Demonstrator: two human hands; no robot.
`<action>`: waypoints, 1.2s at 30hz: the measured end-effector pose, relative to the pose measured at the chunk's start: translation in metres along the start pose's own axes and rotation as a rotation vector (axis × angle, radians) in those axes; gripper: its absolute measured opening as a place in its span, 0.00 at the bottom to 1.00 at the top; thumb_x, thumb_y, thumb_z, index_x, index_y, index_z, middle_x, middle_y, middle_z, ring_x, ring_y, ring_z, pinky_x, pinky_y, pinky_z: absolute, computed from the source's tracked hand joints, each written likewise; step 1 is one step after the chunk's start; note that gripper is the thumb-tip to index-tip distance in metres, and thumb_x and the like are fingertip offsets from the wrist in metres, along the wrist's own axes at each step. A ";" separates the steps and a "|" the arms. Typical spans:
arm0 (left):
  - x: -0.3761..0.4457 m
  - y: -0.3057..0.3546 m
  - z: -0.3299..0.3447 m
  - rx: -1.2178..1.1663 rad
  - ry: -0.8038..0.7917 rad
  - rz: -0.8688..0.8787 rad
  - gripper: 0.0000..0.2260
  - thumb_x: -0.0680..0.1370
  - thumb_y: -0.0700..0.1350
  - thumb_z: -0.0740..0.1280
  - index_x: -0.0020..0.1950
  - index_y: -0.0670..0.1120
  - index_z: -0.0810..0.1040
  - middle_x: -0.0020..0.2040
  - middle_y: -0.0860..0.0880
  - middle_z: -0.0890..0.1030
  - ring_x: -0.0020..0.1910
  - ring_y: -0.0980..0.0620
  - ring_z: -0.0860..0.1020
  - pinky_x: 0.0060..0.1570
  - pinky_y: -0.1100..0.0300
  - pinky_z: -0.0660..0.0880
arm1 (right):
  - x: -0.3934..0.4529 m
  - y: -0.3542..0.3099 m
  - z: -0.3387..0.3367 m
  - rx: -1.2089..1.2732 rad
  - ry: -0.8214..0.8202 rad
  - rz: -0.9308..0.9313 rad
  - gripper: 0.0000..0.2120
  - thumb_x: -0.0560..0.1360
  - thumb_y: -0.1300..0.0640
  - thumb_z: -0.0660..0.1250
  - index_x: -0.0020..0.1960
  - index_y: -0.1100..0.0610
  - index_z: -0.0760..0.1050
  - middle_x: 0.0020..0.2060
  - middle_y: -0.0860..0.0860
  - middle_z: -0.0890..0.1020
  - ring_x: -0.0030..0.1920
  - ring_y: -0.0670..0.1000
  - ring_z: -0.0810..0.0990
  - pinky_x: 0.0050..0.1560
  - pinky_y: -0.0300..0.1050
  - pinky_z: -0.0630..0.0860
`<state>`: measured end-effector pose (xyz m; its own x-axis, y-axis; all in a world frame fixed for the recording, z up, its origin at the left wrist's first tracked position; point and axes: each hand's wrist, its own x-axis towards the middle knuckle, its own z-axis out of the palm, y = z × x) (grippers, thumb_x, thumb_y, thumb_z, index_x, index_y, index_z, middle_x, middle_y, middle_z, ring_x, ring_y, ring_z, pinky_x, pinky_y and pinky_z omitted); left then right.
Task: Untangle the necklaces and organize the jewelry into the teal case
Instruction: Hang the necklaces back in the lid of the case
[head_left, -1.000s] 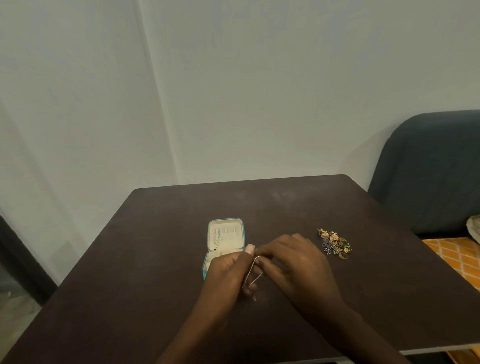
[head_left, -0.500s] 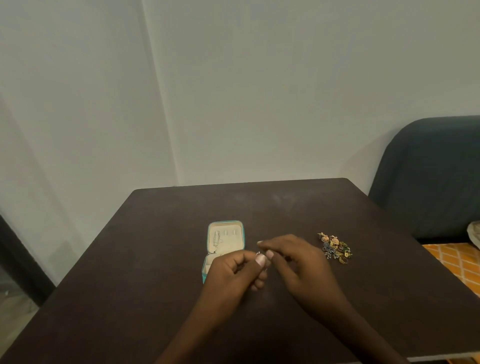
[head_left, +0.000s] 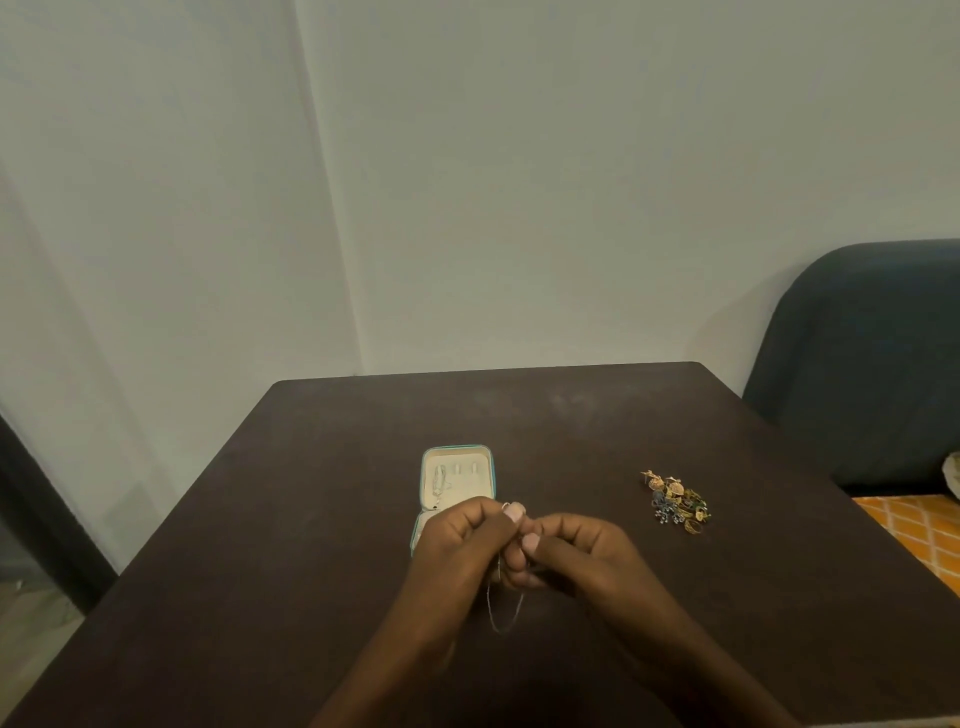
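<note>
Both grips, left hand (head_left: 467, 540) and right hand (head_left: 576, 551), pinching thin necklace chain (head_left: 501, 613), slack loop hanging below; likely light, limp, snag-prone; best pinched near clasp; teal case (head_left: 457, 478) open just beyond.

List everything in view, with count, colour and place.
table: one, dark brown, fills the lower frame
case: one, teal with cream lining, open, mid-table, partly behind the left hand
chain in case: one, silvery, in the lid
jewelry pile: one heap, gold, green and blue, right of the case
chain: one, thin, silvery, loop hanging below the hands
chair: one, dark blue, far right
wall: pale grey, behind the table
left hand: pinches the chain
right hand: pinches the chain
</note>
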<state>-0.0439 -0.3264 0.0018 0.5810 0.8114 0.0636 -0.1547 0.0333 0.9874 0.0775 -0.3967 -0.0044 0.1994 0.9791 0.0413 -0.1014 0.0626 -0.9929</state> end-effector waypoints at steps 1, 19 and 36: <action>0.000 0.001 0.001 -0.017 -0.008 -0.002 0.10 0.75 0.44 0.65 0.39 0.38 0.79 0.28 0.46 0.76 0.27 0.53 0.74 0.31 0.62 0.74 | 0.001 0.000 0.001 0.002 0.007 0.010 0.07 0.72 0.59 0.65 0.40 0.61 0.79 0.35 0.55 0.82 0.38 0.50 0.80 0.44 0.44 0.75; 0.008 0.020 -0.010 -0.653 0.012 -0.402 0.08 0.70 0.45 0.67 0.32 0.43 0.75 0.19 0.53 0.63 0.15 0.58 0.62 0.18 0.67 0.59 | 0.001 0.005 0.016 0.525 0.119 0.088 0.02 0.64 0.63 0.69 0.37 0.61 0.80 0.23 0.52 0.69 0.31 0.53 0.77 0.32 0.44 0.77; 0.010 0.013 -0.013 -0.418 0.012 -0.373 0.08 0.68 0.48 0.68 0.38 0.43 0.74 0.25 0.52 0.70 0.18 0.60 0.65 0.17 0.69 0.58 | 0.020 -0.026 0.005 0.360 -0.022 0.114 0.14 0.68 0.63 0.63 0.52 0.62 0.79 0.34 0.52 0.81 0.28 0.46 0.78 0.27 0.36 0.69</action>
<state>-0.0502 -0.3102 0.0133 0.6480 0.7069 -0.2834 -0.2452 0.5460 0.8011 0.0791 -0.3780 0.0225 0.1464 0.9874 -0.0605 -0.4581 0.0134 -0.8888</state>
